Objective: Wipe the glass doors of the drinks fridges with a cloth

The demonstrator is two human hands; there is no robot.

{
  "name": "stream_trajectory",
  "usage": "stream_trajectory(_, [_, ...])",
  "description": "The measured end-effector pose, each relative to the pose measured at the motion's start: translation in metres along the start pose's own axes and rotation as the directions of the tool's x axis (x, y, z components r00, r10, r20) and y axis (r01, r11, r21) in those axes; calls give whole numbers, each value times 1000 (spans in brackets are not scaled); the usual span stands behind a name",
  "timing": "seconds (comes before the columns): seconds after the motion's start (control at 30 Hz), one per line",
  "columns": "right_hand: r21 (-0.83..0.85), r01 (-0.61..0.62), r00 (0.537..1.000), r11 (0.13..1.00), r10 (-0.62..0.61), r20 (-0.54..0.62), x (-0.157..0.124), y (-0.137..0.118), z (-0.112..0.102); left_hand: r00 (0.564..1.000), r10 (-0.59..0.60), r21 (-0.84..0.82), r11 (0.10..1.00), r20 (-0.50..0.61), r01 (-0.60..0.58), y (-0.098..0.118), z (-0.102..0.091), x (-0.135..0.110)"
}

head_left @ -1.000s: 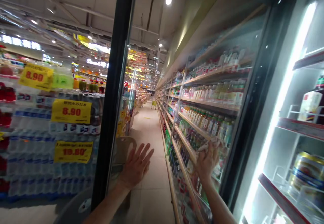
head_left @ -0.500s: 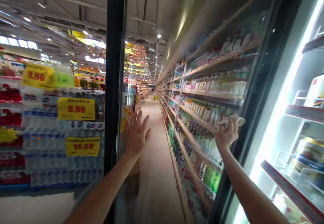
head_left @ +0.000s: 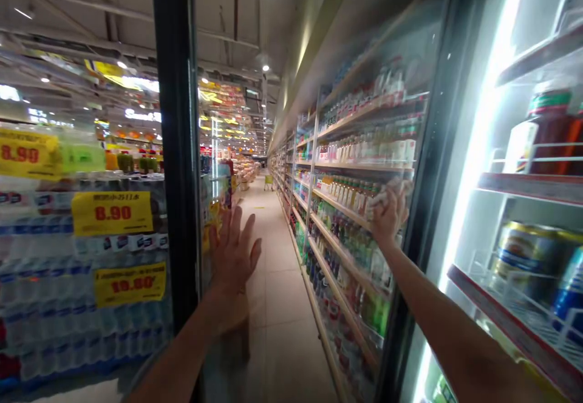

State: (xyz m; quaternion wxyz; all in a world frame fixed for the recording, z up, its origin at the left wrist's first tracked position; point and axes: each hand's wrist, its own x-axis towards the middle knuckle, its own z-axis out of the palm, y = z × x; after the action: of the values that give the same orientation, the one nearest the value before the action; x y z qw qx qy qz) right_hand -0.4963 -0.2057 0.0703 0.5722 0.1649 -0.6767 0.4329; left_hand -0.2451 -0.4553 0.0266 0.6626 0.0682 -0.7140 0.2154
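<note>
A glass door (head_left: 291, 227) with a dark frame (head_left: 175, 148) stands in front of me, and the aisle shows through the pane. My left hand (head_left: 234, 251) is spread with its palm toward the glass, near the frame's left side; whether it touches the pane I cannot tell. At the right part of the pane, my right hand (head_left: 389, 215) is closed on a crumpled whitish cloth (head_left: 396, 192), which looks pressed against the glass. Slight blur softens both the cloth and the fingers.
On the right is a lit refrigerator with shelves (head_left: 514, 330), holding cans (head_left: 523, 254) and a dark bottle (head_left: 551, 130). Bottle packs with yellow price signs (head_left: 112, 213) stack up at left. Shelves of bottles (head_left: 350, 193) line the aisle behind the glass; a green cart (head_left: 268, 181) stands far off.
My view has turned slightly right, so the scene shifts left. My right hand and cloth have moved up a little against the pane. My left hand stays spread near the glass.
</note>
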Motion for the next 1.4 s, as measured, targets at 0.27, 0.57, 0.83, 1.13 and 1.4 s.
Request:
stream_trajectory(0.27, [107, 514, 847, 851, -523, 91, 3, -70, 16, 1000, -31, -16, 999, 2, 31, -2, 5, -2])
stream_trajectory(0.57, [-20, 147, 989, 989, -147, -1, 67, -25, -1, 1000, 18, -20, 1000, -20, -19, -10, 9, -7])
stream_trajectory(0.83, [22, 145, 989, 989, -145, 28, 72, -77, 18, 990, -88, -74, 994, -110, 80, 0, 12, 91])
stream_trajectory(1.13, [91, 350, 927, 932, -359, 106, 78, -89, 10, 993, -104, -15, 995, -56, 103, -12, 5, 124])
stream_trajectory(1.4, [104, -160, 986, 982, 164, -31, 136, -79, 7, 996, -85, 79, 993, -23, 87, -10, 5, 122])
